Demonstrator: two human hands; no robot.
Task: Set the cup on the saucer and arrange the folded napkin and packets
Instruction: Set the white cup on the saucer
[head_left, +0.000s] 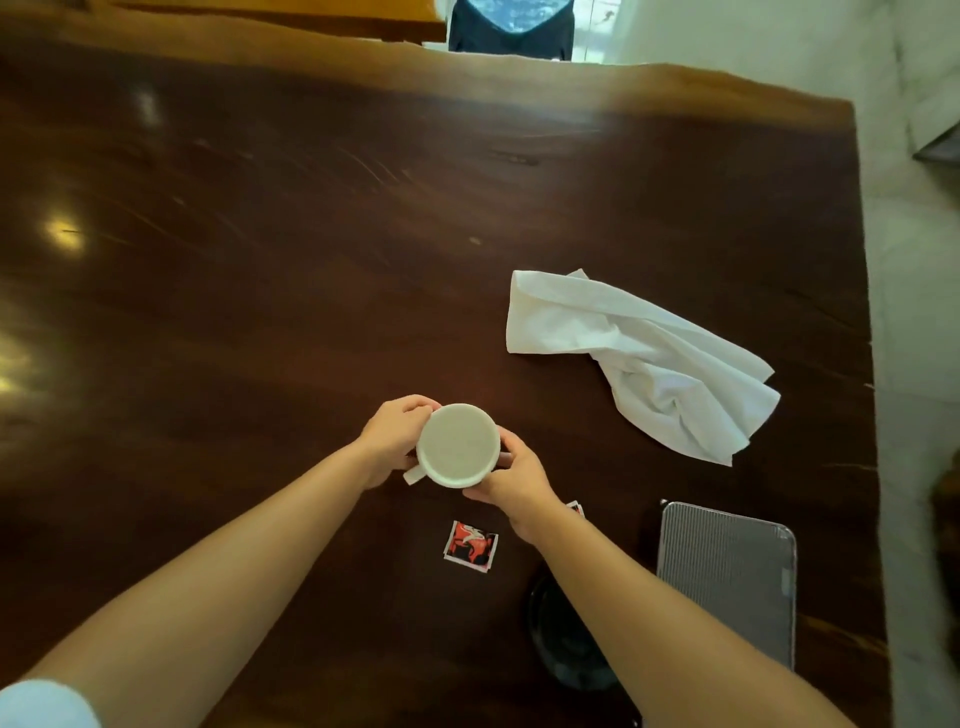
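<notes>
A white cup (458, 446) is held upside down over the dark wooden table (260, 286), its flat base facing me and its handle pointing down-left. My left hand (392, 441) grips its left side and my right hand (511, 475) grips its right side. A crumpled white napkin (639, 358) lies unfolded to the right. One red and black packet (471, 540) lies below the cup; a second packet (575, 507) peeks out from behind my right wrist. A dark saucer (558, 639) sits near the front edge, partly hidden by my right forearm.
A grey ribbed rectangular tray (727, 577) lies at the front right, beside the saucer. The table's right edge (867, 364) drops to a pale floor. A dark chair back (511, 26) stands beyond the far edge.
</notes>
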